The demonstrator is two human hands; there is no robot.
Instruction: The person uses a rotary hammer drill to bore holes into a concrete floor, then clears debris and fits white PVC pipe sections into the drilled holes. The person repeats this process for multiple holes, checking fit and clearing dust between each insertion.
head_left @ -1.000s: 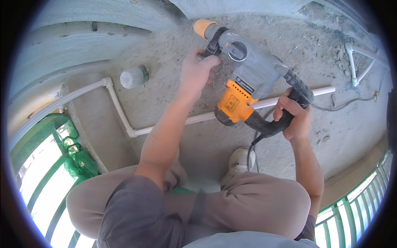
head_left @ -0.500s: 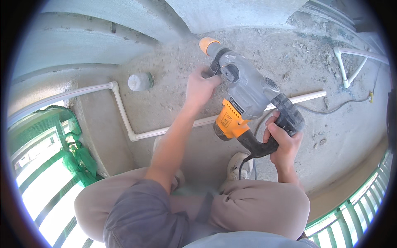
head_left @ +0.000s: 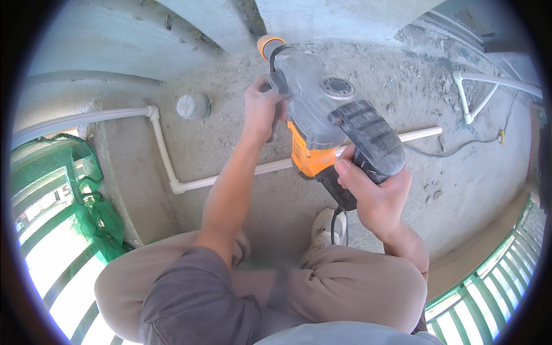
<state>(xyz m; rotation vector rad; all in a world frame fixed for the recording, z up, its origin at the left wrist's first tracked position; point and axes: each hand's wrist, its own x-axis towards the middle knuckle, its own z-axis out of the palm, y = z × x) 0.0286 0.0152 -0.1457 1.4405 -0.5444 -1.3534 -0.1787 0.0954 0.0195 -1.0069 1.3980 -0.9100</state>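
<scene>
A dusty grey and orange rotary hammer drill is held in front of me, its orange-ringed chuck close to the foot of the wall, where a vertical groove is cut. Whether a bit touches the wall I cannot make out. My left hand is closed around the drill's front side handle. Around the black rear handle, my right hand is wrapped, with the thumb on its near side. A black cord hangs from the bottom of that handle, beside my shoe.
White plastic pipe runs along the left and across the floor beneath the drill. A capped white pipe stub stands near the wall. Rubble dots the concrete floor. Another bent pipe and a grey cable lie right; green netting hangs left.
Both hands have moved the drill left and toward the wall. Its rear end has tilted up toward me, and its chuck is now nearer the groove. My grips have not changed.
</scene>
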